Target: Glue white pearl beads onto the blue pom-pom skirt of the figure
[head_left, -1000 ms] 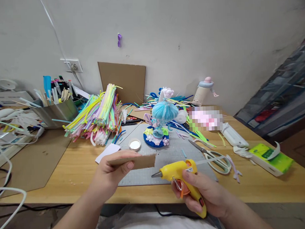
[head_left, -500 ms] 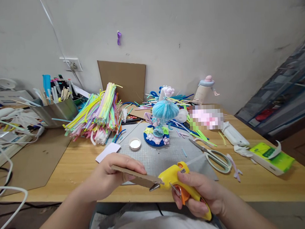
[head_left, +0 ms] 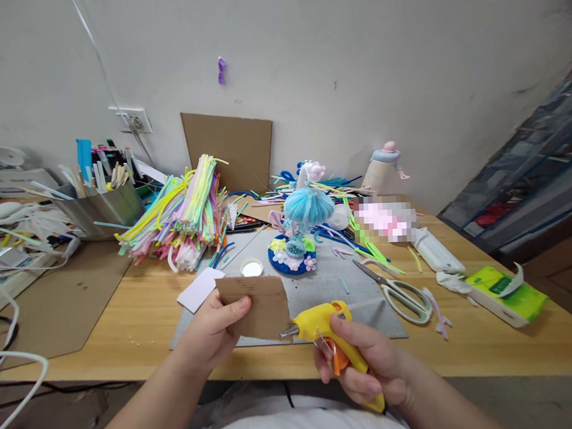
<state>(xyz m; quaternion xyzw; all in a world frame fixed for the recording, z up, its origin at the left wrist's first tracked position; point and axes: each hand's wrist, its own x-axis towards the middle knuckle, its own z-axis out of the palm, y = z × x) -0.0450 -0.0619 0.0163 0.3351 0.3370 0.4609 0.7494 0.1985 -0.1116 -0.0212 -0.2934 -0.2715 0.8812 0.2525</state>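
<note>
My left hand (head_left: pixel 219 329) pinches a small piece of brown cardboard (head_left: pixel 257 307) between thumb and fingers, its flat face turned toward me. My right hand (head_left: pixel 366 362) is wrapped round a yellow hot glue gun (head_left: pixel 318 321), with its fingers at the orange trigger (head_left: pixel 338 358). The metal nozzle of the gun lies at the lower right corner of the cardboard; whether they touch I cannot tell. A clear glue stick (head_left: pixel 368 303) sticks out of the gun's back. Behind the hands stands a fuzzy pipe-cleaner figure with light blue hair (head_left: pixel 308 205) on a dark blue round base (head_left: pixel 288 264).
A grey cutting mat (head_left: pixel 317 293) lies under the hands. On it are a small round white dish (head_left: pixel 251 267) and white card (head_left: pixel 201 289). Scissors (head_left: pixel 406 300) and a green tissue pack (head_left: pixel 509 294) lie right. Bundled pipe cleaners (head_left: pixel 187 218) and a metal tool holder (head_left: pixel 105 214) stand left.
My left hand has turned the cardboard from nearly edge-on to flat facing me. The glue gun has shifted slightly left and upward, its nozzle still by the cardboard's right end.
</note>
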